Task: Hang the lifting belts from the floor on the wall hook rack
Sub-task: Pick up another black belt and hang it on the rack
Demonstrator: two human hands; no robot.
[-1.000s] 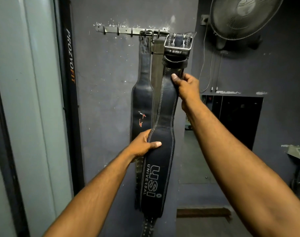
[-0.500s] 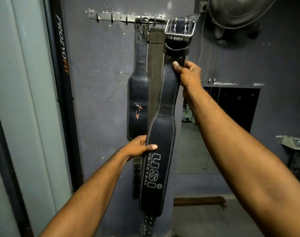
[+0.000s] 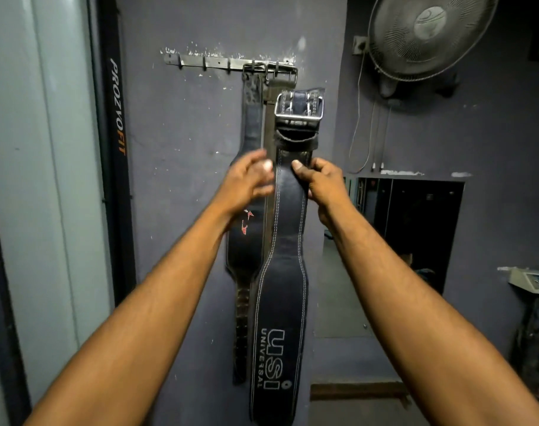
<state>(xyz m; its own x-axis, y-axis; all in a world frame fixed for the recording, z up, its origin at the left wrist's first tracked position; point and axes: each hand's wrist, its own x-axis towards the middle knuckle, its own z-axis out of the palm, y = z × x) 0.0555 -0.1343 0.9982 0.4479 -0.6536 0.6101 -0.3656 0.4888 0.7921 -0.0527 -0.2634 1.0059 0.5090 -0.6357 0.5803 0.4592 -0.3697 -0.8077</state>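
The right hand (image 3: 322, 182) gripped the narrow neck of the USI belt (image 3: 285, 272), its buckle (image 3: 299, 110) held just below the wall hook rack (image 3: 219, 63). The blurred left hand (image 3: 249, 179) hovered beside it, fingers loosely spread. 2 belts (image 3: 253, 142) hung from the rack behind.

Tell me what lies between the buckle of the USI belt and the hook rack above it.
In the head view, only the tops of two other hung belts fill the stretch between the USI belt's buckle and the hook rack.
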